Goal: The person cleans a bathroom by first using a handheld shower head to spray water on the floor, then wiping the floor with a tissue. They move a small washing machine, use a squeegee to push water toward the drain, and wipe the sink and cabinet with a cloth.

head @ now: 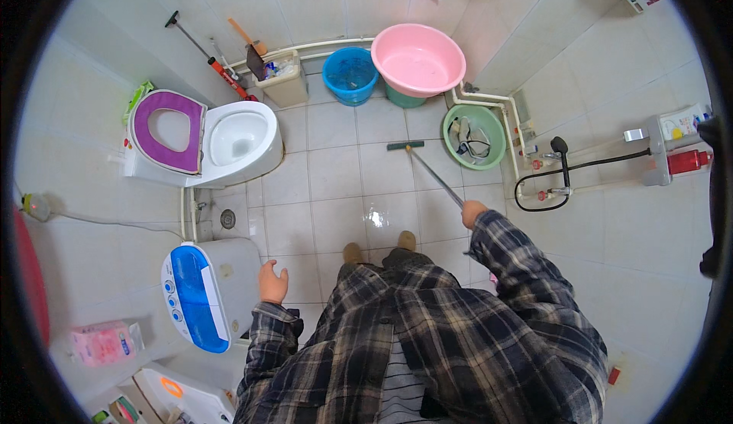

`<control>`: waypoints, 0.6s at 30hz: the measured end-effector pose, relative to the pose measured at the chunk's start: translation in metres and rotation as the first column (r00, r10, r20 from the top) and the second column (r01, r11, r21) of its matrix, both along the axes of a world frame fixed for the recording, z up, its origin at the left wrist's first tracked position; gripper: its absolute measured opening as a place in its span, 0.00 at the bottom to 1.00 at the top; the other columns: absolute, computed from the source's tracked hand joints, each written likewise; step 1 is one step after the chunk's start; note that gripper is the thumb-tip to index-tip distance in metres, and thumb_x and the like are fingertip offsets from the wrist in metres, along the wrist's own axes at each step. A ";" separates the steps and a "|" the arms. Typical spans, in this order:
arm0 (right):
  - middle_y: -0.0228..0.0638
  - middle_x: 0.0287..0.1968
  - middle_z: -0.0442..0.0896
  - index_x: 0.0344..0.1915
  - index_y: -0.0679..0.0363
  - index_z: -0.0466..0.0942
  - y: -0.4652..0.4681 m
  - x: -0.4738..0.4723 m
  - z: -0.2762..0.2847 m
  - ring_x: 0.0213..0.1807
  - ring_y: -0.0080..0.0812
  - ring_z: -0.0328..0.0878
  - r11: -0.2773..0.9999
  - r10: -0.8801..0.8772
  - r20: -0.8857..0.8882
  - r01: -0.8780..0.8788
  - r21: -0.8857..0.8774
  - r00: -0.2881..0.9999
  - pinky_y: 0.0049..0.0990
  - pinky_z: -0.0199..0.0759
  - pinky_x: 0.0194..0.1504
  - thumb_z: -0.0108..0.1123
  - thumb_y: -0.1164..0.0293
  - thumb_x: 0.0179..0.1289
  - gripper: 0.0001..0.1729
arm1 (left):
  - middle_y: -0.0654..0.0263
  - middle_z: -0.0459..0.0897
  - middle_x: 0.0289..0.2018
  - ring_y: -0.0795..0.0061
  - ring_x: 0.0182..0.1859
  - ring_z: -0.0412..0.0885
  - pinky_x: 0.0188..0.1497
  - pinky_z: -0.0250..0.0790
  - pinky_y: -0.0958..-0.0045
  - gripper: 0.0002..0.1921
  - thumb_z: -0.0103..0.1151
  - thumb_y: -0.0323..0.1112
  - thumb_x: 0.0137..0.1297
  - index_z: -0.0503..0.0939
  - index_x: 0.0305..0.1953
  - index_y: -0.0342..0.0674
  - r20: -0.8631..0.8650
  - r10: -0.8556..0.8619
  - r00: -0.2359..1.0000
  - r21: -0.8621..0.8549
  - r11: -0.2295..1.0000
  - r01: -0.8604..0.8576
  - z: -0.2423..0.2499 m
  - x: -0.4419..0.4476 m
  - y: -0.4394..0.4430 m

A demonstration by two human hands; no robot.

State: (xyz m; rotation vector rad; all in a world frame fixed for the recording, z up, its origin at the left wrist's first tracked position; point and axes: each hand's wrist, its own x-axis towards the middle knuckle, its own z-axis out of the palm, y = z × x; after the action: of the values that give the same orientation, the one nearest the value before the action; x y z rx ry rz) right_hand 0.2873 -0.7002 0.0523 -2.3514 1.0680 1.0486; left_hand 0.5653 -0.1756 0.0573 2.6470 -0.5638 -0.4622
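Note:
My right hand (474, 214) is closed around the metal handle of a floor brush (438, 176). The green brush head (405, 145) lies on the pale tiled floor (338, 172), a short way left of a green basin (496, 158). Inside that basin are light and dark items, perhaps shoes or cloth. My left hand (273, 282) is held out with its fingers apart and nothing in it. It appears beside a small washing machine (240, 258) with a blue lid. A wet, shiny patch (376, 218) shows on the tiles in front of my feet.
A white toilet (246, 154) with a purple seat cover (146, 132) stands at left. Along the far wall are a waste bin (286, 89), a blue bucket (350, 98) and a pink basin (418, 57). A floor drain (228, 219) and a black shower hose (607, 163) flank the floor.

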 end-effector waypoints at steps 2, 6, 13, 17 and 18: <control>0.56 0.40 0.82 0.41 0.69 0.81 -0.004 -0.022 -0.002 0.45 0.49 0.81 0.996 0.089 0.051 -0.089 0.003 0.995 0.38 0.76 0.46 0.56 0.74 0.53 0.16 | 0.49 0.78 0.46 0.49 0.52 0.73 0.56 0.65 0.57 0.21 0.63 0.36 0.54 0.74 0.48 0.33 -0.019 0.013 1.000 0.007 1.000 -0.012 -0.001 0.000 -0.001; 0.55 0.40 0.83 0.39 0.68 0.81 -0.022 0.000 -0.041 0.44 0.49 0.82 0.995 0.104 0.020 -0.104 -0.013 0.994 0.38 0.76 0.45 0.58 0.74 0.50 0.15 | 0.49 0.77 0.45 0.49 0.52 0.73 0.55 0.65 0.57 0.20 0.62 0.35 0.54 0.73 0.47 0.33 -0.016 -0.025 1.000 0.014 1.000 0.025 -0.002 -0.002 -0.005; 0.53 0.33 0.82 0.35 0.68 0.78 0.018 -0.024 -0.033 0.39 0.52 0.80 0.996 0.069 0.064 -0.072 0.055 0.996 0.43 0.74 0.43 0.54 0.70 0.59 0.12 | 0.49 0.78 0.45 0.50 0.51 0.73 0.55 0.65 0.58 0.20 0.61 0.35 0.55 0.74 0.47 0.33 -0.002 -0.045 0.999 -0.012 0.999 0.045 0.004 0.004 -0.006; 0.55 0.37 0.81 0.37 0.69 0.76 0.028 -0.043 -0.020 0.40 0.51 0.80 0.983 0.181 0.188 -0.185 0.008 0.965 0.43 0.74 0.44 0.53 0.69 0.61 0.12 | 0.49 0.78 0.45 0.51 0.51 0.74 0.55 0.65 0.59 0.19 0.61 0.36 0.55 0.75 0.46 0.34 -0.030 -0.019 0.999 0.053 0.998 0.020 -0.002 0.001 0.001; 0.55 0.36 0.81 0.36 0.68 0.77 0.023 -0.029 -0.027 0.40 0.51 0.80 0.978 0.208 0.135 -0.209 -0.004 0.969 0.43 0.74 0.44 0.54 0.68 0.61 0.12 | 0.49 0.78 0.45 0.51 0.51 0.74 0.55 0.65 0.59 0.18 0.61 0.36 0.55 0.75 0.46 0.34 -0.033 -0.032 0.999 0.035 0.999 0.033 -0.003 0.002 0.000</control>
State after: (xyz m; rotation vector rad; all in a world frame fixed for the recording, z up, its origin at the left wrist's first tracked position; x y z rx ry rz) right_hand 0.2581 -0.6769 0.0256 -2.5279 0.7782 0.9447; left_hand 0.5669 -0.1753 0.0546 2.6620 -0.5950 -0.5288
